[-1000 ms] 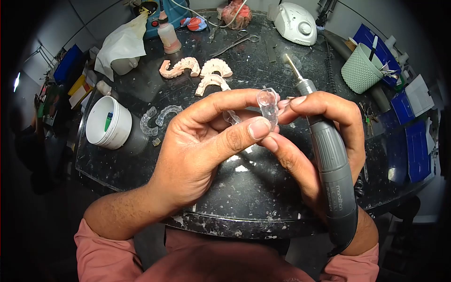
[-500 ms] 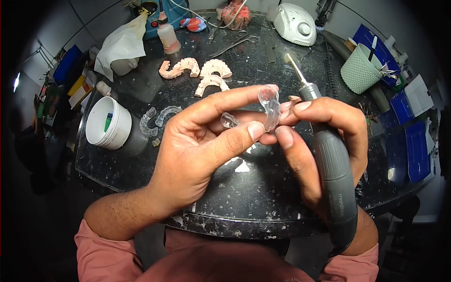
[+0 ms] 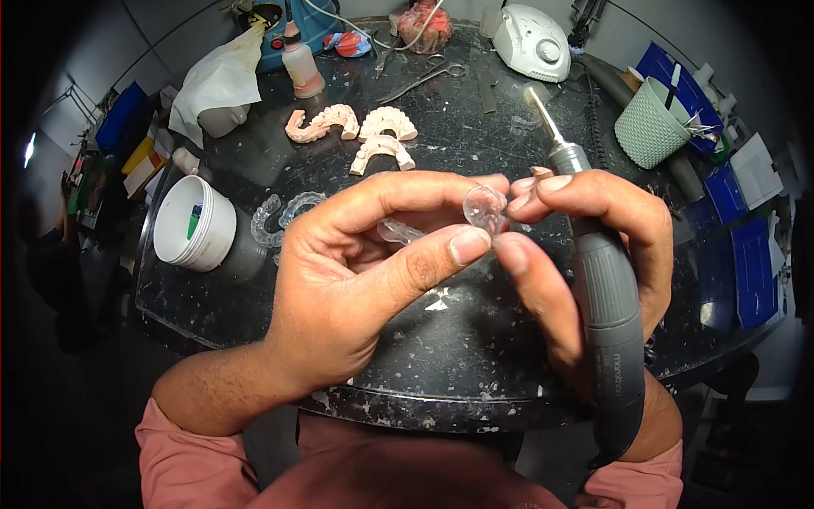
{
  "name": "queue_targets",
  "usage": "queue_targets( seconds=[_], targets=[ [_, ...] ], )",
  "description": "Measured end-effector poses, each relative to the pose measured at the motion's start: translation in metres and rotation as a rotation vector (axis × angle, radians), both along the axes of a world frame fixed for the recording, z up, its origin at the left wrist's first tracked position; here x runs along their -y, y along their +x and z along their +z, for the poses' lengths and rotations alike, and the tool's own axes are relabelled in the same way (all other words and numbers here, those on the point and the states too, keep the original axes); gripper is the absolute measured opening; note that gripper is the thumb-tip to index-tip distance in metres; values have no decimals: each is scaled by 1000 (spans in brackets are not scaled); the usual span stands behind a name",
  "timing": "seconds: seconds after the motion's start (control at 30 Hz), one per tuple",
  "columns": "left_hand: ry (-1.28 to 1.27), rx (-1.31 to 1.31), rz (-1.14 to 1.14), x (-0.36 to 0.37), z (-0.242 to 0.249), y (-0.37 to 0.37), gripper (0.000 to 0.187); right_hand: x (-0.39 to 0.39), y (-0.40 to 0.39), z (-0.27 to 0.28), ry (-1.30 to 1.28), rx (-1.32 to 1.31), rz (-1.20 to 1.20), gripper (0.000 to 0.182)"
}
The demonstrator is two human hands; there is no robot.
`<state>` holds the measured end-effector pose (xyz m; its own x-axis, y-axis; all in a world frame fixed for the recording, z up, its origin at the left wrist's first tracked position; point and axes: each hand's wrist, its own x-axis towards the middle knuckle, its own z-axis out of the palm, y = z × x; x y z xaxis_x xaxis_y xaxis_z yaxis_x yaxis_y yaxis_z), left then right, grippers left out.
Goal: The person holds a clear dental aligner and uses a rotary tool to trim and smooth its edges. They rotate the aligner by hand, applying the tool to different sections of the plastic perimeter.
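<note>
My left hand [image 3: 339,271] pinches a clear dental aligner [image 3: 484,209] between thumb and fingers. One arm of the aligner shows in the gap of that hand; its middle is hidden by the thumb. My right hand [image 3: 623,208] is wrapped around a dark grey rotary handpiece [image 3: 609,297], held upright with its thin metal bit pointing up and away from the aligner. The right thumb and fingertips also meet the aligner's right end. Behind my left hand lie two more clear aligners [image 3: 264,222], and beyond them pinkish dental models [image 3: 383,154] rest on the black table.
A white tub [image 3: 222,225] stands at the left. Toward the back are a bottle [image 3: 303,72], scissors [image 3: 424,83] and a white control unit with a knob [image 3: 530,42]. A green basket of tools [image 3: 649,127] is at the right, near blue trays [image 3: 750,271].
The aligner has turned and sits slightly lower, its rounded end now facing me. My left fingers have come down, and the handpiece has shifted slightly right.
</note>
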<state>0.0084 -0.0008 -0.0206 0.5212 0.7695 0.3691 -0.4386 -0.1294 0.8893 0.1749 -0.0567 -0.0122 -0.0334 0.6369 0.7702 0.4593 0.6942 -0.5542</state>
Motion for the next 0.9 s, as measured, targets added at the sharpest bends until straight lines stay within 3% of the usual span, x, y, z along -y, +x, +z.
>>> queue_targets(
  seconds=[0.1,0.17,0.27,0.33,0.43,0.83,0.9],
  targets=[
    [-214,-56,-35,4,13,-7,26,10,8,19,-27,200,-75,44],
    [-193,-63,-52,1,11,-8,29,15,10,24,1,336,-82,47],
    [-181,-38,-68,-1,8,-9,35,9,8,19,64,323,-46,44],
    [-179,-47,-80,-1,9,-9,35,5,8,16,49,241,121,39],
    [-164,-57,-91,-2,9,-9,35,2,4,3,101,126,70,38],
    [-135,-68,1,-1,6,-8,28,2,5,6,89,172,162,41],
    [-127,-53,22,-1,6,-8,28,4,3,11,49,233,70,41]
  ],
)
